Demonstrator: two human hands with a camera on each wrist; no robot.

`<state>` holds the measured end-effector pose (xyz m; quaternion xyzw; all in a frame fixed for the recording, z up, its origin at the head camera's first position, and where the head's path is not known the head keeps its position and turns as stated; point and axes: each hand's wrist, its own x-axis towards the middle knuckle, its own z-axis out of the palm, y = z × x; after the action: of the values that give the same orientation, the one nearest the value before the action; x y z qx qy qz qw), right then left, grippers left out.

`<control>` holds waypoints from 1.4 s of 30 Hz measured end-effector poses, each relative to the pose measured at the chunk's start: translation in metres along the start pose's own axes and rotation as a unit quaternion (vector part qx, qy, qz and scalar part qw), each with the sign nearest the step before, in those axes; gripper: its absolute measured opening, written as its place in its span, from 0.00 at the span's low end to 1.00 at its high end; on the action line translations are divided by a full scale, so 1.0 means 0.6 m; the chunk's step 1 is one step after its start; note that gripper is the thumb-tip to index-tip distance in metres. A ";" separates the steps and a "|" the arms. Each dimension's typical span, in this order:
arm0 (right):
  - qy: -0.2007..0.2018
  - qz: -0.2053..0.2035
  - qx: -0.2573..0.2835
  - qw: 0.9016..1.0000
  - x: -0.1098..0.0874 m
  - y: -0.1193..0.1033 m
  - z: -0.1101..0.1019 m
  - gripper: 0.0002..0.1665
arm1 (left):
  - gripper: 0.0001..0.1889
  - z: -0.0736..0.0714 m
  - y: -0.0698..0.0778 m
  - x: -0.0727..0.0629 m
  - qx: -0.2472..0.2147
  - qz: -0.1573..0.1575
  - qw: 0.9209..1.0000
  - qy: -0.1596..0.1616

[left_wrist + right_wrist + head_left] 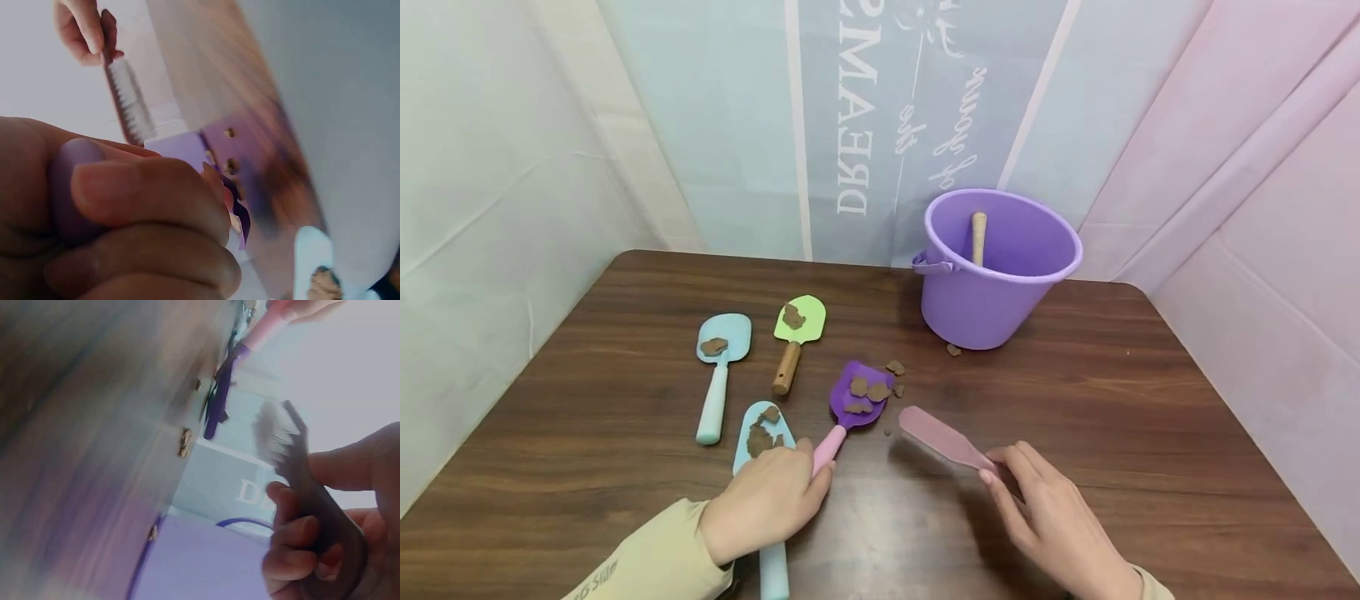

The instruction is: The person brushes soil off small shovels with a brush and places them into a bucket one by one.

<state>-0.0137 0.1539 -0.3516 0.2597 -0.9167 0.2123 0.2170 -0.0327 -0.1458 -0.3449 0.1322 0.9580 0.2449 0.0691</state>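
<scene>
My left hand [763,504] grips the pink handle of a small purple shovel [841,407], its blade bearing several brown crumbly pieces [878,392]. Curled fingers [156,194] wrap the handle end in the left wrist view. In my right hand [1052,517] is a pink brush [936,433], held between thumb and fingers, its white bristles [272,434] facing down above the table, right of the shovel. Loose brown bits [895,367] lie by the blade's right edge. Partly under my left hand lies a light blue shovel [774,575] with brown pieces on its blade.
On the left lie another light blue shovel [715,392] and a green shovel [808,321] with a wooden handle, each bearing a brown piece. A purple bucket [970,312] with a wooden stick [978,237] inside stands at the back right, a brown bit [953,350] near its base.
</scene>
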 end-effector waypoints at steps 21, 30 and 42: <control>-0.027 -0.022 0.027 0.999 0.015 -0.010 0.016 0.10 | 0.16 0.024 0.040 -0.047 0.033 0.084 0.996 0.018; -0.029 -0.012 0.026 0.999 0.011 -0.003 0.018 0.10 | 0.15 0.025 0.038 -0.050 0.022 0.089 0.996 0.011; 0.041 -0.020 -0.013 0.999 0.016 0.024 0.022 0.10 | 0.15 0.031 0.035 -0.055 0.029 0.096 0.995 0.006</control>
<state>-0.0330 0.1551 -0.3615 0.2661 -0.9044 0.2068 0.2619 0.0071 -0.1289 -0.3485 0.2240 0.9481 0.2229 0.0354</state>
